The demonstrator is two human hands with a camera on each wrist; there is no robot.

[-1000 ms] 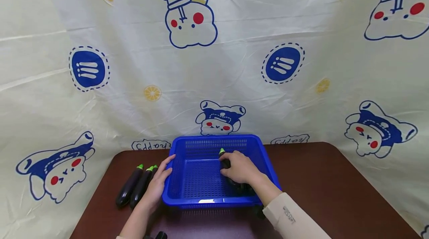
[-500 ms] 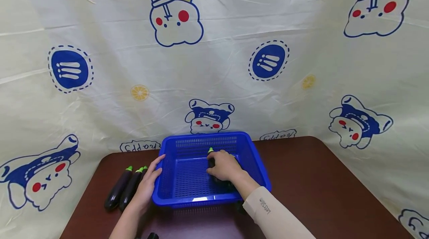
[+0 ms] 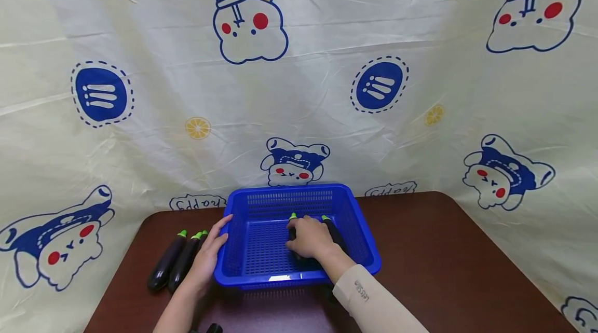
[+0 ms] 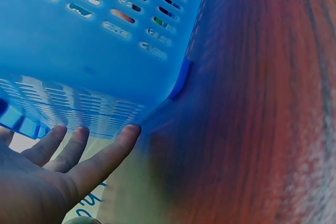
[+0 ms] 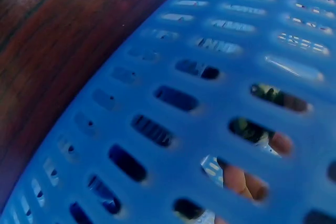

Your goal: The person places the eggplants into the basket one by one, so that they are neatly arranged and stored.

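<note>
A blue slotted basket (image 3: 266,279) stands on the table. Inside it, my right hand (image 3: 310,238) grips a dark eggplant (image 3: 292,233) with a green tip, its fingers curled over the top. Another eggplant (image 3: 334,233) lies in the basket just right of that hand. My left hand (image 3: 205,260) touches the basket's left side with spread fingers; in the left wrist view, the fingertips of the left hand (image 4: 79,166) meet the basket's slotted wall (image 4: 79,30). Through the slots of the basket (image 5: 142,103) in the right wrist view, parts of fingers (image 5: 239,182) show.
Several eggplants (image 3: 167,262) lie on the brown table (image 3: 420,260) left of the basket, beside my left forearm. A dark object (image 3: 214,328) shows at the bottom edge. A printed white cloth (image 3: 317,89) hangs behind the table.
The right hand has lowered slightly with the eggplant in the basket, and the eggplant to its right shows more clearly. The left hand stays at the basket's side. The head view has shifted.
</note>
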